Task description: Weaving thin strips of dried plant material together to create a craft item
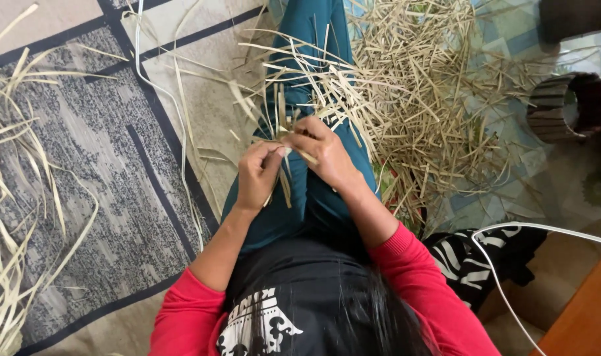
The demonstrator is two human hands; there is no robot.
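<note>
A grey patterned rug [96, 165] covers the floor, with a heap of cut straw strips [432, 99] beyond the knees (a dark woven cylinder [567, 105] lies nearby). Over the lap, left hand [257, 177] and right hand [327, 155] pinch the small woven strip piece [282, 135], each grip clamped on it.

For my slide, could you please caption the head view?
Both hands, left and right, pinch pale strips over the lap, beside a heap of offcuts.

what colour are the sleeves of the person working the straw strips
Red sleeves, pushed up the forearms; seen in the head view.
</note>
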